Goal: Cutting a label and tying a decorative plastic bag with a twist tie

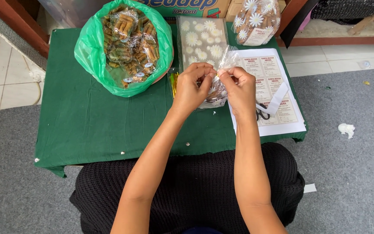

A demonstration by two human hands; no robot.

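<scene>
Head view: a small clear daisy-print bag (216, 93) of snacks was held just above the green tablecloth (87, 121), its gathered neck pinched between the left hand (192, 88) and right hand (240, 89), brought close together. The bag was judged light, crinkly and slippery, its contents brittle. It was judged best gripped at the twisted neck, not the filled body.

A green plastic bag (92, 52) full of small wrapped snack packets (130, 41) sits on the green cloth (87, 121), near a stack of flat daisy-print bags (202, 41), a filled daisy-print bag (256, 21) and a white label sheet (282, 117) bearing black scissors (262, 114)
</scene>
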